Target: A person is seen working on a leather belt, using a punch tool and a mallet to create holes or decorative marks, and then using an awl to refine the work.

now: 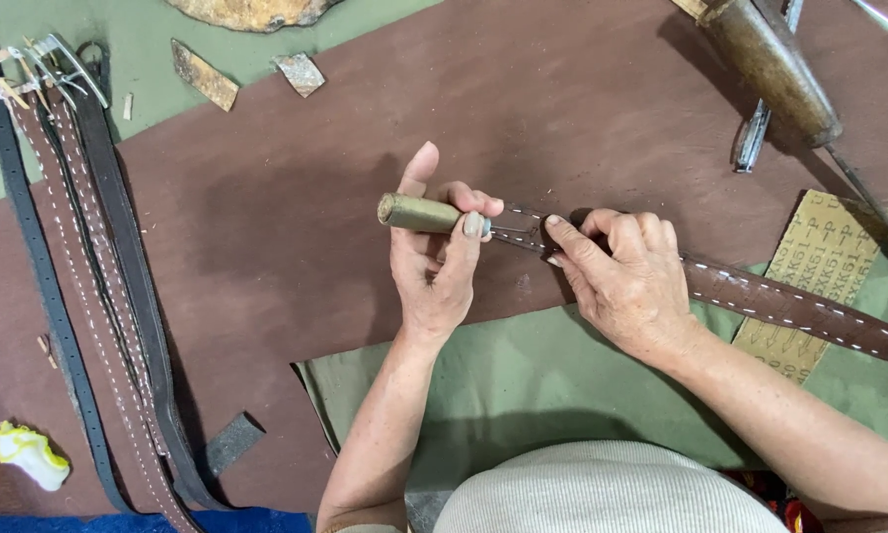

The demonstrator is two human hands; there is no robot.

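Observation:
My left hand [432, 259] grips a small tool with a brass-coloured wooden handle [419, 213]; its metal tip points right and meets the end of a brown stitched leather belt [789, 304]. My right hand [623, 279] presses that belt end flat on the brown leather sheet [296, 217], fingers just right of the tool tip. The belt runs off to the right edge.
Several finished belts with buckles [98, 296] lie in a row at the left. A large wooden-handled awl [772, 67] and a metal tool lie top right, over a sandpaper sheet [819, 266]. Leather scraps [205, 75] sit at top; a yellow-white lump [29, 456] bottom left; green cloth [523, 385] below.

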